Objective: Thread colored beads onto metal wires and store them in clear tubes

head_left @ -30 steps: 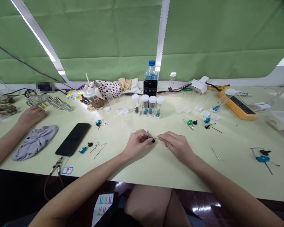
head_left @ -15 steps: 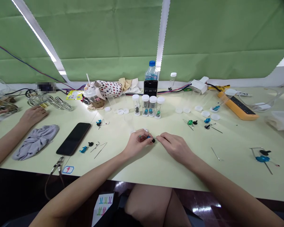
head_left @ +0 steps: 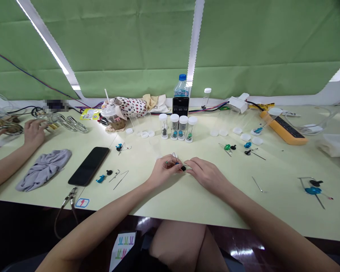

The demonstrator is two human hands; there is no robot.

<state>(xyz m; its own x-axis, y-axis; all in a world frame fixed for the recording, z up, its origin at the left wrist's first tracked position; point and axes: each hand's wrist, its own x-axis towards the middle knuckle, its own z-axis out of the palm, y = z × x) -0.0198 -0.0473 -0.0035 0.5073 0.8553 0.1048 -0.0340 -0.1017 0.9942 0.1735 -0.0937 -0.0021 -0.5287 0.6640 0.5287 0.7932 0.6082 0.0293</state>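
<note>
Left hand (head_left: 162, 172) and right hand (head_left: 205, 172) pinch a small blue-and-black wire clip (head_left: 179, 165) above the tabletop (head_left: 187, 196); a slipping fingertip grip could drop it.

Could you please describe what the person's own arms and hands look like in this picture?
Both arms are bare from the picture's lower edge to the wrists, with no sleeves in view. The left hand and the right hand wear no gloves. No watch, bracelet or ring is visible on either, and the fingers are uncovered.

pale yellow table (head_left: 164, 196), black phone (head_left: 88, 165), grey cloth (head_left: 44, 170), capped vials (head_left: 177, 126), orange power strip (head_left: 283, 127)
</note>
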